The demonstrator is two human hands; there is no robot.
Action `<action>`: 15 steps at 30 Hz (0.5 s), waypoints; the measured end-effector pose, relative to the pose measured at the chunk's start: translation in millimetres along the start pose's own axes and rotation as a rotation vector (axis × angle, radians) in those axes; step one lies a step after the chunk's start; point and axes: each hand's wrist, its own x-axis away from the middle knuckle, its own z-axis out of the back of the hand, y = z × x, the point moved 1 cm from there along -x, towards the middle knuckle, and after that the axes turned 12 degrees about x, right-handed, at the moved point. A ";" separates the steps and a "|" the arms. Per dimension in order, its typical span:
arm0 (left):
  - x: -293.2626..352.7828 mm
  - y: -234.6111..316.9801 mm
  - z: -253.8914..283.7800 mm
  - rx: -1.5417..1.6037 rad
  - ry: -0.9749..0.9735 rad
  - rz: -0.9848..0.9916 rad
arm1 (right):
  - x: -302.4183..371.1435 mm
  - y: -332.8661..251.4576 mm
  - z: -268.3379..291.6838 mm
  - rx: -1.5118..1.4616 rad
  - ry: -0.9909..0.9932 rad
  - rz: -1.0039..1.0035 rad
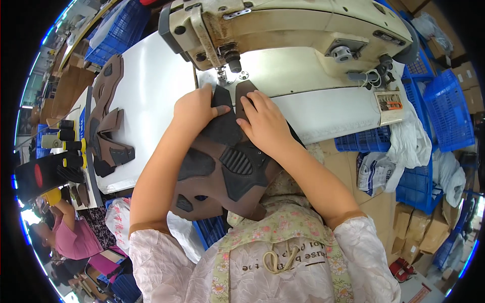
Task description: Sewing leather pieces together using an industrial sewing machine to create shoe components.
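A brown-and-black shoe upper (222, 171) is held flat on the white table (151, 86), directly ahead of both hands and under them. Its long axis runs from the lap up toward the needle area (222, 76) of the sewing machine (293, 30); the two narrow front tabs sit just short of the presser foot.

Left hand (194, 108) is pressed down on the left tab, fingers flat, thumb across the black patch. Right hand (262, 121) is pressed on the right tab, fingertips nearest the needle. No pinch grip is seen, just flat pressure. Both are about equally near the needle; the right fingertips are slightly closer.

More cut uppers (106, 121) are stacked on the table well to the left. Thread spools (68, 141) stand beyond them. Blue plastic crates (447, 108) at right: contents mostly cannot be told; white bags (419, 141) are draped beside them. Cardboard boxes (424, 227) sit lower right.
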 end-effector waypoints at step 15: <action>53.3 -8.5 -30.0 0.123 0.146 -0.218 | 6.4 5.9 11.2 0.044 -0.113 0.100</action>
